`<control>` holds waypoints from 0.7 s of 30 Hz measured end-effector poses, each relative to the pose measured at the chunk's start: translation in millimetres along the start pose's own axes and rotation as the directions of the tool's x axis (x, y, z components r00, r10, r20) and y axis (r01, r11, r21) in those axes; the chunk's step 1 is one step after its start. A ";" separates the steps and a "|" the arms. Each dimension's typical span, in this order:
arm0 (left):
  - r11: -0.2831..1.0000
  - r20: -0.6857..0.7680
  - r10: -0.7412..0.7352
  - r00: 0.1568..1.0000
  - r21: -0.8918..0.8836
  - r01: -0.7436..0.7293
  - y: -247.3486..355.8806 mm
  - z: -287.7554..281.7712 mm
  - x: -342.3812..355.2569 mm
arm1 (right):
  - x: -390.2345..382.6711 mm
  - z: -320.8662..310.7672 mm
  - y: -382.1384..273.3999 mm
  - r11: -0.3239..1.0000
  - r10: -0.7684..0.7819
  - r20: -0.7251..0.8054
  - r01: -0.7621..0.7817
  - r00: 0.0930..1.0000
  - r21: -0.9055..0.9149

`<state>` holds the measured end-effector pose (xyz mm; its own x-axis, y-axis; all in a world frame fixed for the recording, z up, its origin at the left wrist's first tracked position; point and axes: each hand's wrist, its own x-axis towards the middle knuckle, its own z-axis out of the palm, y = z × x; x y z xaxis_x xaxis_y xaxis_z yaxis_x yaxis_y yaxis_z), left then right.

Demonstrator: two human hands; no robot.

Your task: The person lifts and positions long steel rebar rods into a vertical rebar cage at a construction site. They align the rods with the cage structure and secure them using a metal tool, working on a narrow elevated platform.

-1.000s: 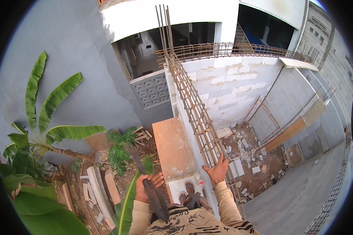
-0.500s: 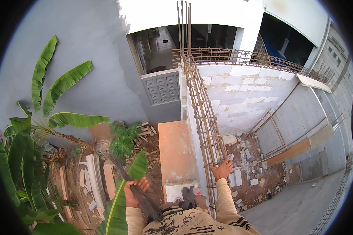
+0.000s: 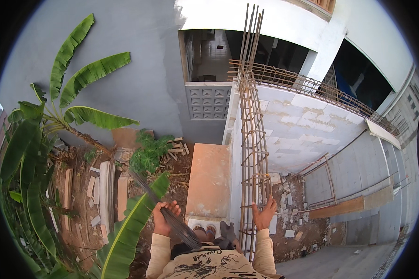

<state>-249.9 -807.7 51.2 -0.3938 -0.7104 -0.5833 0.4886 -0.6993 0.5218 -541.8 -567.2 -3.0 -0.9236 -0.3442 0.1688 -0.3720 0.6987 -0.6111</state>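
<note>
Middle passage: open air above flat orange slab (image 3: 209,179)
Right barrier: long brown steel-bar cage (image 3: 255,176)
Left barrier: broad green ribbed banana leaf (image 3: 131,230)

A grey wall (image 3: 139,35) adjoins a white facade (image 3: 274,25); pale blockwork (image 3: 295,132) borders rubble-strewn brown soil (image 3: 313,229).

White wall (image 3: 235,190) carrying a long rebar cage (image 3: 254,158), brown earth (image 3: 80,186) bearing wooden planks (image 3: 68,193) and pale scraps (image 3: 96,190)
</note>
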 end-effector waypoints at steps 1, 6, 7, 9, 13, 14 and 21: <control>1.000 0.008 0.020 1.000 -0.009 -0.020 -1.1 6.6 4.1 | 0.1 -9.0 -19.0 0.984 -0.099 0.109 0.081 0.989 0.159; 0.994 -0.048 0.104 0.993 -0.042 -0.106 -11.0 38.0 22.0 | -31.4 -57.4 -126.5 0.700 -0.622 0.404 0.245 0.670 0.671; 0.992 -0.047 0.117 0.992 -0.036 -0.119 -11.3 42.7 25.0 | -40.3 -61.3 -142.4 0.656 -0.694 0.450 0.235 0.562 0.717; 0.994 -0.038 0.113 0.993 -0.005 -0.114 -10.1 48.9 29.4 | -56.2 -62.0 -164.0 0.717 -0.651 0.529 0.210 0.545 0.665; 0.998 -0.006 0.028 1.000 0.059 -0.027 -9.2 54.2 38.6 | -69.9 -51.7 -166.2 0.772 -0.553 0.594 0.092 0.584 0.629; 0.998 -0.013 -0.011 1.000 0.068 0.012 -10.3 54.4 40.1 | -70.6 -48.3 -162.9 0.797 -0.524 0.616 0.083 0.588 0.598; 0.995 0.038 -0.064 0.997 0.074 0.061 -20.3 61.8 52.3 | -67.2 -34.7 -143.1 0.752 -0.584 0.587 0.100 0.561 0.652</control>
<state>-328.5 -835.6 48.7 -0.4534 -0.6670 -0.5913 0.4047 -0.7451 0.5301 -429.7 -622.3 99.9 -0.2466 -0.9691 -0.0029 -0.3119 0.0822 -0.9466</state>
